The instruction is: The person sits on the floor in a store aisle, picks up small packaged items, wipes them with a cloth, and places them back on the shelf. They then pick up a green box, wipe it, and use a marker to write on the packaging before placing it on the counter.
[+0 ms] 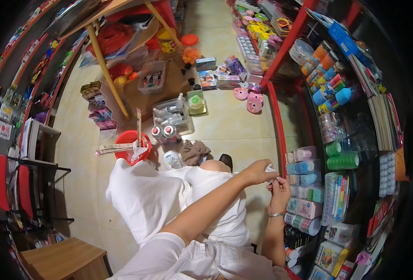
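Observation:
My left hand (259, 172) reaches across my lap to the right, closed around a small crumpled white tissue or cloth (270, 169). Just below it, my right hand (280, 191), with a silver bracelet at the wrist, pinches the lower end of the same white piece between the fingertips. Both hands are close to the shelves of boxed goods on my right. Boxed pastel items (302, 168) stand in stacks beside them. How much of the white piece lies inside the left fist is hidden.
Before my knees are a red bucket (147, 140) with flat strips across it, two bottles with red caps (169, 131), a clear plastic bin of bottles (189, 122) and a brown cloth (194, 153). A red shelf post (278, 122) rises at right; a wooden stool (63, 253) stands at lower left.

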The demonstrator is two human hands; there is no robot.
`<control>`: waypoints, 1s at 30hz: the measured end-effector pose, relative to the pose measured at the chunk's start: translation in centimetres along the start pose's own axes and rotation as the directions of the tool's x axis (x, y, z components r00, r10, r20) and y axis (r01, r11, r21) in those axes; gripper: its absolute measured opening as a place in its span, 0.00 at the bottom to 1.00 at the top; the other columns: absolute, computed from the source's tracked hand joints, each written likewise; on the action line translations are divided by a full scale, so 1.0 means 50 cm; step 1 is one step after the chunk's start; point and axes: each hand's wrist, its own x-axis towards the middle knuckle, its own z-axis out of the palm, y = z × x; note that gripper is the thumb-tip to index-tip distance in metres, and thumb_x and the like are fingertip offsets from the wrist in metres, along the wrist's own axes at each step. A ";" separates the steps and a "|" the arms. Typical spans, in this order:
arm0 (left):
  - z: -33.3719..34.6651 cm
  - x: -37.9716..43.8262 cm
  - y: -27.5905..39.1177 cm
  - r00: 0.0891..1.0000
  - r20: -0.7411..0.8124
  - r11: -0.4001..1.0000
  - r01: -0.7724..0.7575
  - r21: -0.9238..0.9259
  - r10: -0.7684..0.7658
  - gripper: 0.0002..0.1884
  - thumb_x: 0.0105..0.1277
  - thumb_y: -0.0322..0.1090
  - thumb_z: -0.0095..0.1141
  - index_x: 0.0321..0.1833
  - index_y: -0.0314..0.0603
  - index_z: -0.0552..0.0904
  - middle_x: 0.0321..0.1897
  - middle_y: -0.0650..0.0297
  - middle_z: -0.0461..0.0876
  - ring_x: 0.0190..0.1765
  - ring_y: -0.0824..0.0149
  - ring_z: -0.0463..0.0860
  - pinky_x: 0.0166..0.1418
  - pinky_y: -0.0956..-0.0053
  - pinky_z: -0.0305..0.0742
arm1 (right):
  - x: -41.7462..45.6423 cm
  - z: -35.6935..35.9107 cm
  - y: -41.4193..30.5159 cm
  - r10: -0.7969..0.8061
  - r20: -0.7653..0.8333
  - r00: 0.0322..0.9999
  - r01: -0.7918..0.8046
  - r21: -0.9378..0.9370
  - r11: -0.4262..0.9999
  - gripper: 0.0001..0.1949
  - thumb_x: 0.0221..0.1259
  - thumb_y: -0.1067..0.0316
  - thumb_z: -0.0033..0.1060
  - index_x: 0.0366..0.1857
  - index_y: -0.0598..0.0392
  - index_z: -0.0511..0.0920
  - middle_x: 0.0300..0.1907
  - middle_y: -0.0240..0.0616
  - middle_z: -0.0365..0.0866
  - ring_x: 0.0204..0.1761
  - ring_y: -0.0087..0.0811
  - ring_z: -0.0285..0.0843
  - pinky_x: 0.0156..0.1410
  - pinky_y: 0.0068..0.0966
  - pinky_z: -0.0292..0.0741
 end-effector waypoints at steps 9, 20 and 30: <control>-0.013 -0.022 -0.001 0.900 -0.239 0.931 -0.345 0.117 0.364 0.14 0.65 0.32 0.64 0.49 0.36 0.75 0.44 0.50 0.82 0.39 0.63 0.84 0.44 0.68 0.79 | -0.004 0.042 -0.092 0.206 0.083 0.975 -0.219 0.204 0.954 0.19 0.72 0.70 0.57 0.64 0.55 0.70 0.45 0.37 0.80 0.41 0.26 0.80 0.47 0.23 0.79; 0.036 -0.024 0.043 0.938 -0.215 0.930 -0.314 -0.192 0.272 0.15 0.67 0.26 0.49 0.55 0.33 0.76 0.44 0.54 0.82 0.49 0.62 0.82 0.57 0.68 0.78 | 0.015 0.026 -0.125 0.054 0.252 0.966 -0.115 0.234 0.965 0.23 0.76 0.65 0.56 0.70 0.55 0.67 0.56 0.34 0.78 0.54 0.25 0.80 0.60 0.29 0.81; -0.075 -0.055 0.084 0.913 -0.408 0.864 -0.213 -0.456 0.010 0.08 0.73 0.38 0.56 0.40 0.42 0.82 0.34 0.69 0.81 0.38 0.77 0.79 0.41 0.80 0.72 | 0.048 0.086 -0.067 0.175 0.363 0.915 -0.206 0.050 0.977 0.18 0.77 0.64 0.54 0.64 0.60 0.72 0.56 0.38 0.81 0.53 0.31 0.84 0.59 0.30 0.82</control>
